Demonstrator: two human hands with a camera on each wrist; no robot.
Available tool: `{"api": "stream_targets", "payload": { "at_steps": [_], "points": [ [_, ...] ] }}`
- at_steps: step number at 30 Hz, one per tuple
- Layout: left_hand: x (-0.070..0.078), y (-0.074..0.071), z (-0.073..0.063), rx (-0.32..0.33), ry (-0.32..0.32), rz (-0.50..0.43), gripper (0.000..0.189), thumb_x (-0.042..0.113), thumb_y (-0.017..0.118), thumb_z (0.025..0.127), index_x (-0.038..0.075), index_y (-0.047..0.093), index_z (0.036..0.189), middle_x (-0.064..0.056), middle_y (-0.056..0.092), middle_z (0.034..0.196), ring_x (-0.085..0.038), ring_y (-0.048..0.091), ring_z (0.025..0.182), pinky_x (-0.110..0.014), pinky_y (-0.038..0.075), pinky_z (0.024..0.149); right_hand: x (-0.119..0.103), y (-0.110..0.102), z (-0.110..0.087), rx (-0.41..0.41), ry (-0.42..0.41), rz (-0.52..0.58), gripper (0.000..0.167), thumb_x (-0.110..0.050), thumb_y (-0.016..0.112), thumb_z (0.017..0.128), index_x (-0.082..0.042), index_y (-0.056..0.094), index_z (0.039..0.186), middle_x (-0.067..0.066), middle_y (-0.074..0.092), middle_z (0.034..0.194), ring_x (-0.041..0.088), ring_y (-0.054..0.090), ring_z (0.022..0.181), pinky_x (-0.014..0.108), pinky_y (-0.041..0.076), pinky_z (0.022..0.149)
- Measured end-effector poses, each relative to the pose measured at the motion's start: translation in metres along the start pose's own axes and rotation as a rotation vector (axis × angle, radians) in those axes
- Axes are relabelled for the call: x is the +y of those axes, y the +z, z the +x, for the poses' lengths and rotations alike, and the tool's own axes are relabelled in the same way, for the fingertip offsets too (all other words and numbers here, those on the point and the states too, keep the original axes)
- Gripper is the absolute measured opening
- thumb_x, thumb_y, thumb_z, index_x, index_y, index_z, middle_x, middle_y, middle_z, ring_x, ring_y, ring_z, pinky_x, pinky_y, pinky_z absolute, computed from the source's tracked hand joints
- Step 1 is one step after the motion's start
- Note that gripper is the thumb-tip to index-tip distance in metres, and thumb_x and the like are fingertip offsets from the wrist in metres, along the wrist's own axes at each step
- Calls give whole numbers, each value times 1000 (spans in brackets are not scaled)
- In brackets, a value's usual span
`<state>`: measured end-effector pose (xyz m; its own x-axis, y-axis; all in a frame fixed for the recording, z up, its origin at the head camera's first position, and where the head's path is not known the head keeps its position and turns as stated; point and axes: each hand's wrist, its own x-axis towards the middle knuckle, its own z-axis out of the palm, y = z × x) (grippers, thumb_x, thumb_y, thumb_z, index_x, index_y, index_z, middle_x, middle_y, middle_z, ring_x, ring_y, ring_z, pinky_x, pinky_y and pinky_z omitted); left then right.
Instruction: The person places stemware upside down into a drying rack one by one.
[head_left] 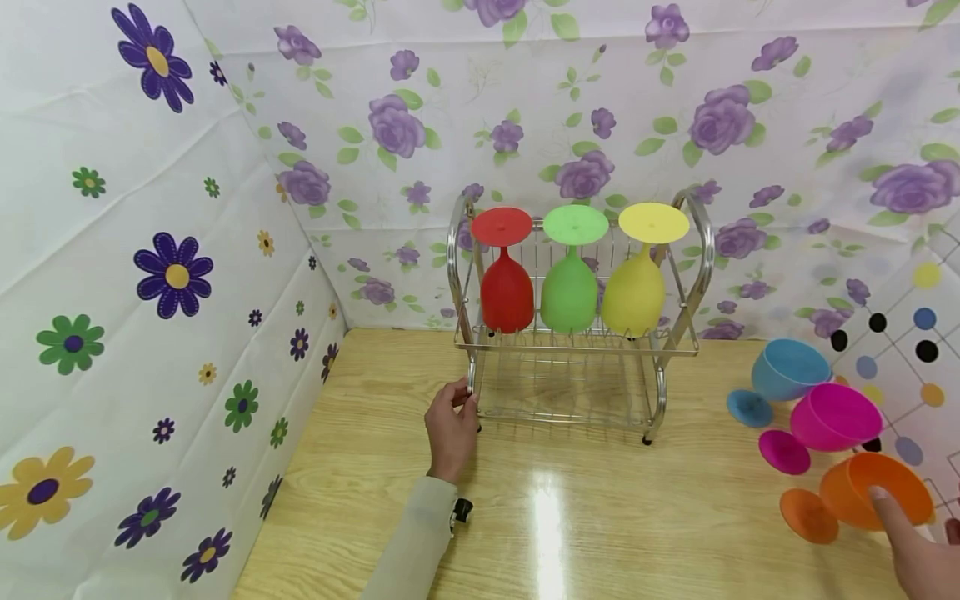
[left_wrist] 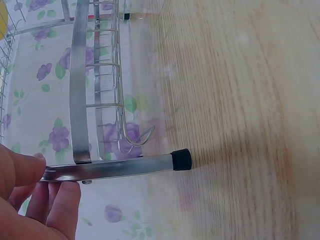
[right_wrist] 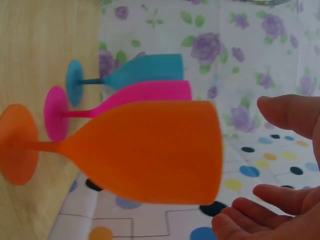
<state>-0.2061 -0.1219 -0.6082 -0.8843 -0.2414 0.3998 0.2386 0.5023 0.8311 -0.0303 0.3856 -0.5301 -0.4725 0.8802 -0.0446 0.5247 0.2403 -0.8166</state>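
My left hand pinches the front left leg of a two-tier chrome dish rack between thumb and fingers; the left wrist view shows the leg's black rubber foot. Upside down on the upper tier stand a red goblet, a green goblet and a yellow goblet. At the right, an orange goblet stands upright on the table. My right hand is spread beside its rim, thumb and fingers apart; in the right wrist view a gap shows between hand and goblet.
Behind the orange goblet, a pink goblet and a blue goblet stand upright in a row along the right side. The wooden table meets a flowered cloth at the back and patterned cloths at both sides.
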Motion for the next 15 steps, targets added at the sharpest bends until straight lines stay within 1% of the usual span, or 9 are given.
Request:
{"api": "stream_targets", "payload": {
  "at_steps": [2, 3, 5, 8, 9, 11, 13, 15],
  "points": [
    [0, 0, 0, -2, -2, 1, 32, 1, 76, 96, 7, 73, 128, -11, 74, 108, -27, 75, 99, -36, 68, 80, 6, 3, 3, -18, 64, -23, 83, -47, 60, 103, -25, 17, 171, 11, 24, 175, 26, 28, 158, 33, 20, 135],
    [-1, 0, 0, -2, -3, 1, 32, 2, 76, 96, 7, 73, 128, -11, 74, 108, -27, 75, 99, -36, 68, 80, 8, 5, 4, -27, 96, -31, 84, -50, 58, 103, -25, 15, 171, 12, 19, 177, 29, 24, 161, 34, 19, 136],
    [-1, 0, 0, -3, -8, 4, 32, 3, 76, 97, 8, 73, 128, -11, 74, 109, -26, 75, 99, -36, 68, 81, 13, 11, 7, -13, 134, 0, 84, -54, 59, 101, -28, 17, 170, 8, 22, 176, 26, 24, 161, 32, 20, 135],
    [-1, -1, 0, -1, -10, 2, 31, 3, 76, 97, 8, 73, 128, -11, 73, 109, -26, 75, 99, -36, 68, 81, 19, 20, 10, 0, 145, 75, 86, -58, 62, 97, -32, 19, 168, -4, 30, 171, 15, 24, 161, 28, 21, 134],
    [-1, -1, 0, 0, -10, -2, 31, 3, 76, 97, 8, 73, 128, -10, 73, 109, -26, 75, 99, -36, 68, 81, 20, 22, 11, -2, 145, 93, 88, -58, 64, 96, -33, 20, 167, -7, 30, 170, 12, 25, 160, 28, 22, 133],
    [-1, -1, -1, 0, -13, -10, 32, 2, 76, 97, 7, 73, 128, -10, 73, 109, -26, 75, 99, -35, 68, 81, 24, 26, 12, -27, 153, 120, 90, -57, 66, 95, -34, 18, 168, -8, 29, 170, 11, 25, 160, 29, 22, 133],
    [-1, 0, -1, -1, -14, -21, 32, 2, 76, 97, 7, 73, 128, -10, 73, 109, -26, 75, 99, -35, 68, 81, 27, 28, 11, -57, 164, 122, 92, -55, 66, 96, -34, 14, 169, -3, 27, 173, 13, 25, 161, 31, 20, 133],
    [0, 0, -1, -3, -15, -29, 32, 2, 76, 97, 7, 73, 128, -11, 73, 109, -26, 75, 100, -35, 68, 81, 31, 32, 10, -70, 167, 116, 92, -51, 65, 98, -33, 11, 170, -1, 18, 178, 20, 22, 163, 33, 19, 133]
  ]
}}
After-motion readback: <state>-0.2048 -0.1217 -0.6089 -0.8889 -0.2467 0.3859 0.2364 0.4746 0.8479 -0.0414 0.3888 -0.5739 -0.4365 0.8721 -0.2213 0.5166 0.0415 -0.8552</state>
